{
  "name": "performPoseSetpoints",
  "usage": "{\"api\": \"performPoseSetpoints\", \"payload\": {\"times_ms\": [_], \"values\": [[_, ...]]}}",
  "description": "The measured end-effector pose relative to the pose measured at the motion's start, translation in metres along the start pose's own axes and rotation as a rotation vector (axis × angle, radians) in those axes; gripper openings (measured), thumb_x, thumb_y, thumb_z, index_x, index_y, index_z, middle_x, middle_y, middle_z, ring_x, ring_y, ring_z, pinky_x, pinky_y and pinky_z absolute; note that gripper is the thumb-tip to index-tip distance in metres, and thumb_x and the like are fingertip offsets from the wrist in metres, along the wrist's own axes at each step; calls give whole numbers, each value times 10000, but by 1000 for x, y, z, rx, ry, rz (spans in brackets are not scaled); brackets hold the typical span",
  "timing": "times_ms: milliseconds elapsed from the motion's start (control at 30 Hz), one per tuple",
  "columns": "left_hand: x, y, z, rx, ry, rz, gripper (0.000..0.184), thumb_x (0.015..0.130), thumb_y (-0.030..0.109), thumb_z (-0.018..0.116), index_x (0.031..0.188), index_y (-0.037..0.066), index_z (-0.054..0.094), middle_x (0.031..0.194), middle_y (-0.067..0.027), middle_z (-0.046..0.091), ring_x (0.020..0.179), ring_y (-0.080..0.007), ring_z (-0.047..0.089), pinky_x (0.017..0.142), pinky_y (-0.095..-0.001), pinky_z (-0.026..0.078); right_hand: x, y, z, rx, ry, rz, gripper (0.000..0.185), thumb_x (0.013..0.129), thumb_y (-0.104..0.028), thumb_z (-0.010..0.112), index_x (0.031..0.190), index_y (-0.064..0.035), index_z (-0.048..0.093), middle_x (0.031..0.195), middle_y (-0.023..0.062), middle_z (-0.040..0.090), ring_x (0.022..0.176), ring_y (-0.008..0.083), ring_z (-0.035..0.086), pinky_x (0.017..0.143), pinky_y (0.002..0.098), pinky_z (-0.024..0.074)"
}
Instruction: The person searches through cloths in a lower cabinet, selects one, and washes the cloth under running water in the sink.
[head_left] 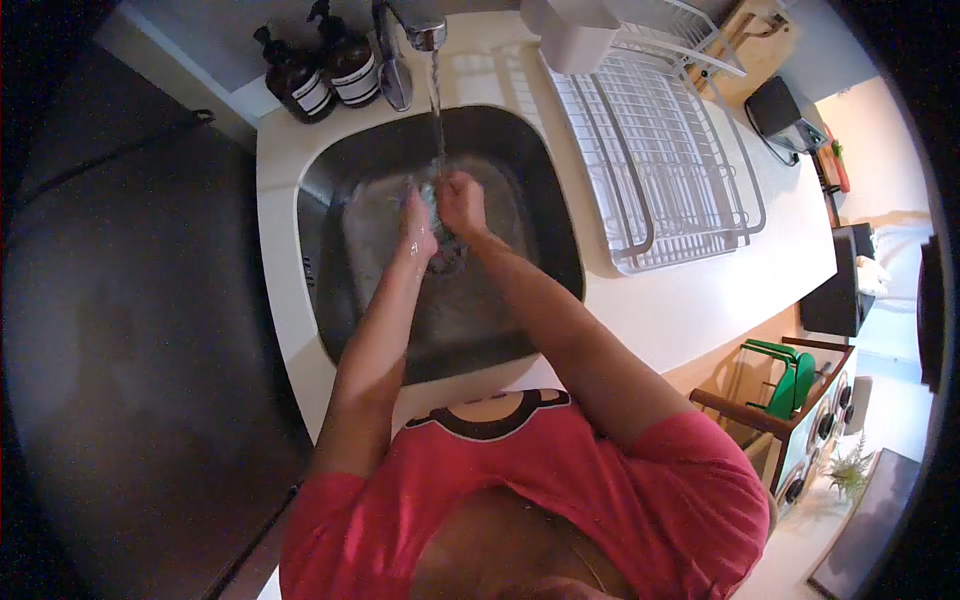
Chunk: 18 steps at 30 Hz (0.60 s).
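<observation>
Both hands are low in the dark sink [450,350], below the running faucet [427,36]. My left hand [418,222] is wet and turned on its side, its fingers pointing away from me and partly blurred by the water. Close beside it on the right, my right hand [462,205] has its fingers curled under the stream. Between the hands is something pale and wet, too blurred to name. The round drain [447,262] shows just below them.
Two brown pump bottles [296,82] [350,68] stand left of the faucet. A white dish rack [660,150] with a light container [570,35] sits on the counter to the right. Farther right are a black appliance [785,118] and a green folding chair [792,383].
</observation>
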<state>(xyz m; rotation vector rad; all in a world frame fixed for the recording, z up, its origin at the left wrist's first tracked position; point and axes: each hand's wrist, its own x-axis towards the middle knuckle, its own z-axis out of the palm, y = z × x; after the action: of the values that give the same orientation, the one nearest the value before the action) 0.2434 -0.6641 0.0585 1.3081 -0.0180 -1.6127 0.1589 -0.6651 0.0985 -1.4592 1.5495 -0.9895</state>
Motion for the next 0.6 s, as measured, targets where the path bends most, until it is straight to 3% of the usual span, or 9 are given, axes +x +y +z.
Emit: {"api": "performPoseSetpoints", "payload": {"times_ms": [100, 167, 200, 233, 300, 400, 500, 533, 600], "values": [[39, -2, -20, 369, -165, 81, 532, 869, 473, 392, 1123, 23, 517, 1097, -101, 531, 1020, -227, 475, 875, -332, 359, 20, 28, -18, -185, -178, 26, 304, 758, -225, 522, 985, -24, 548, 1064, 232, 527, 930, 377, 541, 784, 415, 425], [5, 17, -10, 842, -151, 281, 531, 872, 456, 396, 1107, -3, 523, 1058, -114, 554, 984, -212, 493, 842, -331, 375, 42, 84, -10, -417, -354, -25, 376, 761, -208, 517, 1096, -38, 497, 1108, 231, 509, 948, 369, 543, 806, 405, 427], [10, 26, -11, 1035, -205, 365, 521, 871, 450, 402, 1086, -6, 533, 1026, -113, 566, 957, -205, 502, 820, -330, 385, 26, 58, -22, -413, -290, 14, 495, 756, -199, 546, 1212, -69, 405, 1098, 213, 527, 951, 337, 556, 821, 372, 434], [1, 38, -5, 1230, -260, 451, 511, 871, 443, 408, 1066, -9, 543, 994, -112, 578, 929, -199, 510, 797, -329, 394, 37, 74, -11, -313, -349, -126, 507, 746, -210, 568, 1206, -62, 416, 1089, 203, 533, 948, 325, 558, 817, 366, 432], [-21, 63, 9, 1184, -317, 482, 423, 845, 390, 496, 1007, 5, 565, 888, -97, 588, 799, -152, 510, 714, -316, 404, 62, 106, 12, -106, -454, -397, 534, 727, -234, 612, 1196, -46, 437, 1070, 182, 544, 942, 300, 560, 811, 355, 428], [-13, 88, 4, 1160, -317, 514, 394, 798, 361, 587, 1014, 32, 569, 896, -71, 590, 782, -109, 501, 662, -301, 403, 52, 36, -23, -271, -646, -3, 503, 700, -274, 654, 1115, -26, 515, 993, 169, 562, 928, 284, 555, 798, 337, 421], [-55, 73, 1, 858, 84, 472, 531, 756, 469, 593, 1108, 78, 523, 1018, -96, 595, 825, -208, 570, 785, -410, 434, 52, 24, -23, -361, -394, -67, 452, 629, -290, 683, 1004, -54, 597, 1048, 169, 577, 930, 318, 566, 800, 375, 457], [-46, 56, 0, 802, 303, 324, 655, 719, 553, 578, 1173, 95, 463, 1168, -102, 515, 948, -249, 544, 832, -501, 411, 46, 20, -20, -301, -313, -173, 449, 631, -296, 686, 997, -53, 597, 1041, 174, 576, 941, 322, 558, 818, 375, 445], [-36, 31, -15, 359, -45, 3, 630, 728, 553, 558, 1167, 111, 465, 1201, -92, 485, 1005, -250, 509, 828, -505, 415, 21, 9, -2, -180, -149, -380, 444, 635, -308, 692, 984, -52, 597, 1026, 183, 575, 963, 331, 541, 852, 374, 420]]}}
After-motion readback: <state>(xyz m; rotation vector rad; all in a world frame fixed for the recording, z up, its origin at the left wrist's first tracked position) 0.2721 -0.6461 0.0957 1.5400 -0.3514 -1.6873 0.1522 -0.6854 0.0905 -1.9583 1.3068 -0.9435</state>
